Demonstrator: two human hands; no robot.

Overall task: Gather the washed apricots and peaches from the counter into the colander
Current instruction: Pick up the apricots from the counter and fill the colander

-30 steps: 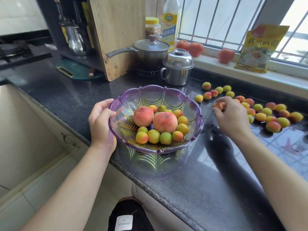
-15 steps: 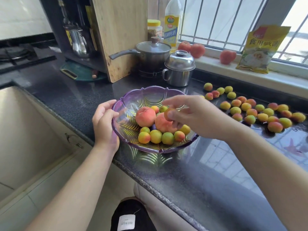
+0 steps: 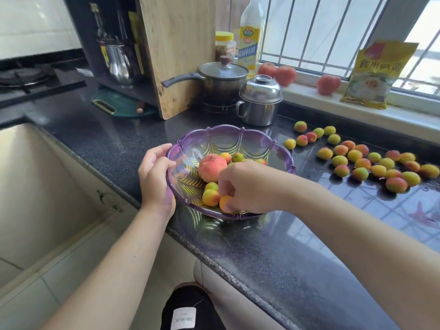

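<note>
A purple see-through colander point(image 3: 238, 136) stands near the counter's front edge. It holds a large peach point(image 3: 212, 167) and several small apricots. My left hand point(image 3: 154, 177) grips its left rim. My right hand point(image 3: 247, 186) reaches down into the colander's near side, its fingertips pinching an orange apricot point(image 3: 224, 203) low among the others. It hides a second peach. Several apricots point(image 3: 362, 163) lie scattered on the wet black counter to the right.
A steel lidded mug point(image 3: 259, 101) and a pot point(image 3: 221, 79) stand behind the colander, next to an upright wooden board point(image 3: 176, 53). Tomatoes point(image 3: 285, 75) and a yellow bag point(image 3: 378, 72) sit on the windowsill. A sink point(image 3: 35, 186) lies to the left.
My right hand picked an apricot from the counter pile, carried it left over the colander, and now holds it low in the colander's near side. My left hand kept its hold on the rim.
</note>
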